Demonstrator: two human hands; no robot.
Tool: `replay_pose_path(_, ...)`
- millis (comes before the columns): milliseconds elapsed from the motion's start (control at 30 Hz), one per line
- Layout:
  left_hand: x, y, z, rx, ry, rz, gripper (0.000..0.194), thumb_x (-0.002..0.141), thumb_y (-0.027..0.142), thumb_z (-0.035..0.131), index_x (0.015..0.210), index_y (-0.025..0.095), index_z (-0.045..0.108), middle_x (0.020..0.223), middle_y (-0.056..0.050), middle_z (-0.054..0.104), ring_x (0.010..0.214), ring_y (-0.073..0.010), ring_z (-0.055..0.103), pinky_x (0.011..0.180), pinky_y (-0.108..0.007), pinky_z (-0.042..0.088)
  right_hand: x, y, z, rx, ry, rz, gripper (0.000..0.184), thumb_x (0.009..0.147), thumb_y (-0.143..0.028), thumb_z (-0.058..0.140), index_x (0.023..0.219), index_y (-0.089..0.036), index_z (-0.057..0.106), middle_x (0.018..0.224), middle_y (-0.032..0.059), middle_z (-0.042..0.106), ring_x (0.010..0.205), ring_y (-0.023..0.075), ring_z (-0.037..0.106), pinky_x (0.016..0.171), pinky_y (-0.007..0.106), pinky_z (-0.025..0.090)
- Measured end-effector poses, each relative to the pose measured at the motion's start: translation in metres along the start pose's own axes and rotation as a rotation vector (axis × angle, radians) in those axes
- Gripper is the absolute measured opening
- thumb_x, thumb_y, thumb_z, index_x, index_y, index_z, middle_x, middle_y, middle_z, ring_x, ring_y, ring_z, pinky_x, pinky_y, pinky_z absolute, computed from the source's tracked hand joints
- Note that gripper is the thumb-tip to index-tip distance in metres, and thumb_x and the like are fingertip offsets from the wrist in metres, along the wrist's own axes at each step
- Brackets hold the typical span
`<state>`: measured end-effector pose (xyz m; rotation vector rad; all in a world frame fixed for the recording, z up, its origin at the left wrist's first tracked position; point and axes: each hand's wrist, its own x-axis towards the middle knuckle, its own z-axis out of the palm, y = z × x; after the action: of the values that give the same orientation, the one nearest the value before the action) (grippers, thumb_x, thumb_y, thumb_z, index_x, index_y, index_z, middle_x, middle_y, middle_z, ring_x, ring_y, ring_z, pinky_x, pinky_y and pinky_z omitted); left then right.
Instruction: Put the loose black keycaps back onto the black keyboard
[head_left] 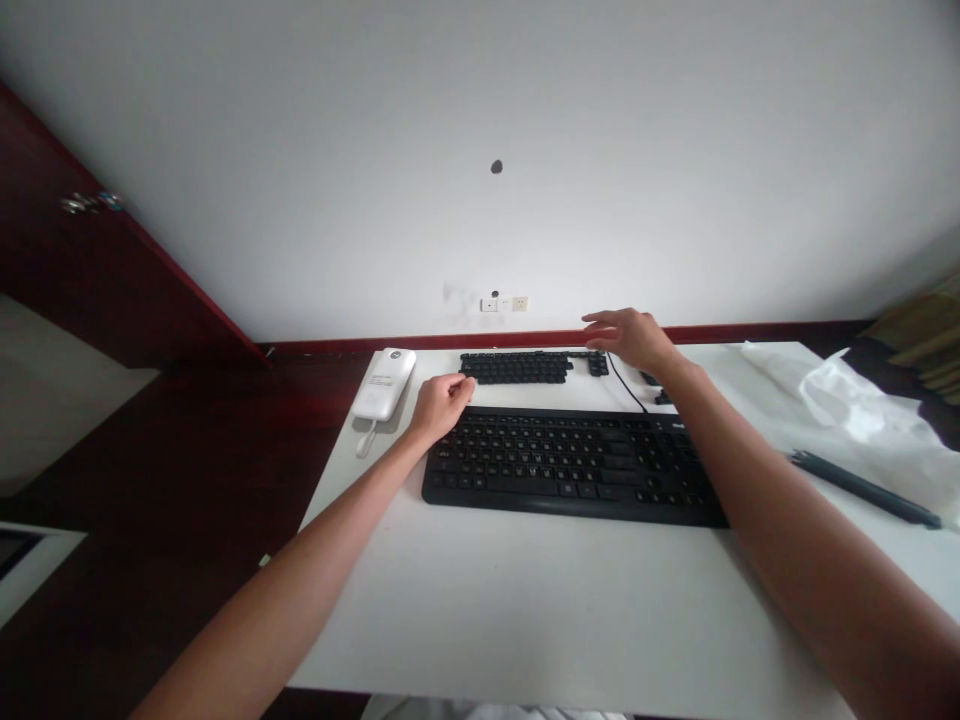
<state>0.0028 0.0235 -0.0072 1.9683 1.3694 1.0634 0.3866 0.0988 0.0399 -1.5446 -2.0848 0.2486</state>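
Note:
A black computer keyboard lies on the white table, with small pale spots across many of its key positions. My left hand rests at its upper left corner, fingers curled together; whatever they may hold is hidden. Just beyond that hand, loose black keycaps are laid out in rows. My right hand hovers over the far side of the table with fingers stretched and thumb apart, holding nothing visible. Below its fingertips sits a smaller group of keycaps. More dark pieces lie partly hidden beside my right forearm.
A white power bank with a strap lies at the table's left edge. On the right are a crumpled white plastic bag and a dark pen-like tool. The keyboard's black cable runs toward the wall.

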Motion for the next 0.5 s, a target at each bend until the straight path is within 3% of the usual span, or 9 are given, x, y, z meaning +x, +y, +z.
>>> replay_pose_path(200,0.000,0.001,0.000,-0.007,-0.007,-0.007,0.047,0.098,0.045,0.053,0.061,0.018,0.056,0.056,0.001,0.055,0.055,-0.0134,0.050,0.058,-0.028,0.031,0.002,0.013,0.020,0.040,-0.070,-0.004,0.048,0.079,-0.038,0.076,0.125,-0.025,0.077,0.119,0.0068,0.079,0.108,0.0312,0.075,0.101,0.046,0.057)
replay_pose_path(500,0.000,0.002,-0.001,-0.009,-0.004,-0.018,0.047,0.098,0.046,0.052,0.060,0.018,0.056,0.056,0.001,0.054,0.057,-0.0134,0.048,0.058,-0.028,0.029,0.003,0.020,0.031,0.096,-0.129,-0.037,0.039,0.081,-0.039,0.071,0.117,-0.026,0.079,0.110,0.0031,0.081,0.104,0.0269,0.076,0.099,0.041,0.057)
